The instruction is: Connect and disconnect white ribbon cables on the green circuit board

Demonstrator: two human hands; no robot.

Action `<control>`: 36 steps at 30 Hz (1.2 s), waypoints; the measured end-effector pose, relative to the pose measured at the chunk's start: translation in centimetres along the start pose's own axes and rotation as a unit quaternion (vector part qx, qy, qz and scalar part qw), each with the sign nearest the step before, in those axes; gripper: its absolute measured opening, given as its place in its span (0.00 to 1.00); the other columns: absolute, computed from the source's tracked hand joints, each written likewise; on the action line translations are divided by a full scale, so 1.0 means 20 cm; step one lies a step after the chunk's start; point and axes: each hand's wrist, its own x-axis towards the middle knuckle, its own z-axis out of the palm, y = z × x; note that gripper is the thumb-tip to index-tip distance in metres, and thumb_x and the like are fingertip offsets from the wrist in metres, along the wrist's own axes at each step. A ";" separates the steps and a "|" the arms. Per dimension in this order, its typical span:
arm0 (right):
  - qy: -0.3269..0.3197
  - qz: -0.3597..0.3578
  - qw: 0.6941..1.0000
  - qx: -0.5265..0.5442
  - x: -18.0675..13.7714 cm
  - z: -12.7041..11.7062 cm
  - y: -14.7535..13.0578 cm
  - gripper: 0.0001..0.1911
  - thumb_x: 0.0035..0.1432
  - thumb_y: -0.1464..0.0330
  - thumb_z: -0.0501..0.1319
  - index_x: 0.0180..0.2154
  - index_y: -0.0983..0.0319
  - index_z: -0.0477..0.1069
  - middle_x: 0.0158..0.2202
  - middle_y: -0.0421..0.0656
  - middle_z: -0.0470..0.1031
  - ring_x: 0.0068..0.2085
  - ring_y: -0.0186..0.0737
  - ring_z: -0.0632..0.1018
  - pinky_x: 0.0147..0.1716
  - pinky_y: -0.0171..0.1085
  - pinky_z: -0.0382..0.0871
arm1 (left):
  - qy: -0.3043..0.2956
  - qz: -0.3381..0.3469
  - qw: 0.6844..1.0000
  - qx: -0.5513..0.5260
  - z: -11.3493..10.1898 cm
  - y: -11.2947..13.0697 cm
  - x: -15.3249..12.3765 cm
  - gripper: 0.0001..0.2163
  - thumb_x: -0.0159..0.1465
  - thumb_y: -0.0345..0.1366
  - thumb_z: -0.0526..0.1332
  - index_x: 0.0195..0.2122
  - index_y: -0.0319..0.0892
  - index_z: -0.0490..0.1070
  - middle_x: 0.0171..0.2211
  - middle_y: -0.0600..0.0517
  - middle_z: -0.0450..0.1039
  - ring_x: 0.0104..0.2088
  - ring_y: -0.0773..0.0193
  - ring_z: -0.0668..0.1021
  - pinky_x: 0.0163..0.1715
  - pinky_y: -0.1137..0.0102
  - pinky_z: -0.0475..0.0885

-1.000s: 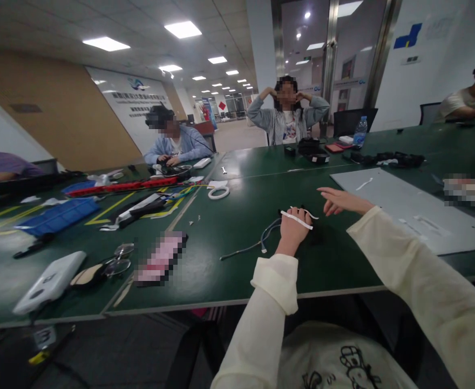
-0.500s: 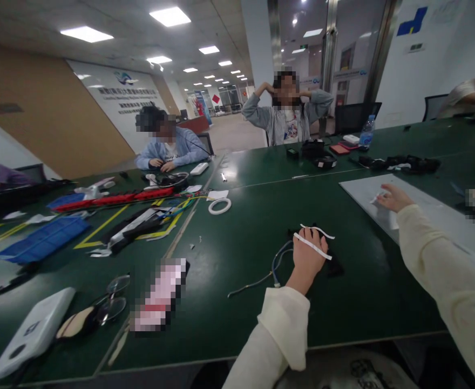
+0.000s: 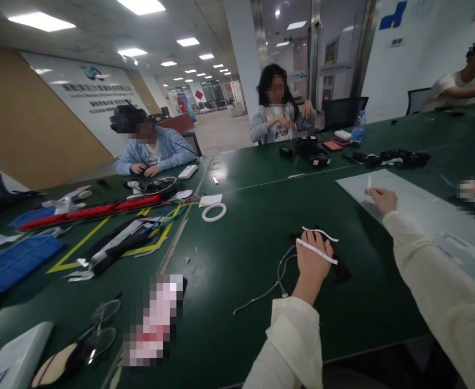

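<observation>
My left hand (image 3: 313, 259) rests back-up on the table, its fingers curled down over a dark, cloth-like piece (image 3: 340, 269). Most of that piece is hidden under the palm. A narrow white strip (image 3: 317, 252) crosses the back of the fingers, and a second white strip (image 3: 322, 233) curves just beyond them. Grey-blue cords (image 3: 281, 270) trail from beside the wrist. Over the left part of a pale grey board (image 3: 415, 216), my right hand (image 3: 384, 201) is closed in a pinch. A short whitish strip (image 3: 369, 182) stands up from its fingertips.
A roll of white tape (image 3: 214, 212), a phone (image 3: 156, 321), glasses (image 3: 104, 327) and a white case (image 3: 17, 354) lie to the left. Blue trays (image 3: 19, 262) and a red strip (image 3: 95, 212) lie farther left. A bottle (image 3: 358, 128) stands across the table, where other people sit.
The view has turned slightly right. My right hand's fingers have drawn into a pinch, with the whitish strip now upright. My left hand stays on the dark piece. The person opposite has lowered their arms.
</observation>
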 end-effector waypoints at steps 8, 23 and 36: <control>-0.355 -0.129 0.910 0.171 -0.64 0.01 -0.52 0.24 0.57 0.52 0.60 0.43 0.65 0.77 0.26 0.42 0.75 0.23 0.32 0.70 0.21 0.31 0.61 | 0.055 0.016 0.998 0.008 0.03 0.01 0.00 0.17 0.70 0.40 0.47 0.49 0.37 0.70 0.46 0.40 0.72 0.49 0.51 0.72 0.47 0.57 0.67; -0.405 -0.478 0.775 -0.083 -1.12 -0.07 -0.64 0.17 0.67 0.65 0.53 0.51 0.58 0.76 0.45 0.44 0.78 0.41 0.39 0.77 0.43 0.38 0.67 | -0.001 0.043 0.998 0.038 0.16 0.00 -0.01 0.17 0.67 0.34 0.50 0.54 0.38 0.66 0.52 0.39 0.69 0.52 0.51 0.71 0.50 0.57 0.65; -0.319 -0.505 0.786 -0.162 -1.13 -0.17 -0.58 0.23 0.67 0.57 0.49 0.59 0.53 0.68 0.37 0.43 0.79 0.33 0.38 0.77 0.33 0.34 0.66 | 0.000 0.073 0.996 0.046 0.11 0.03 -0.03 0.15 0.68 0.35 0.50 0.53 0.40 0.68 0.53 0.42 0.69 0.53 0.54 0.70 0.53 0.58 0.64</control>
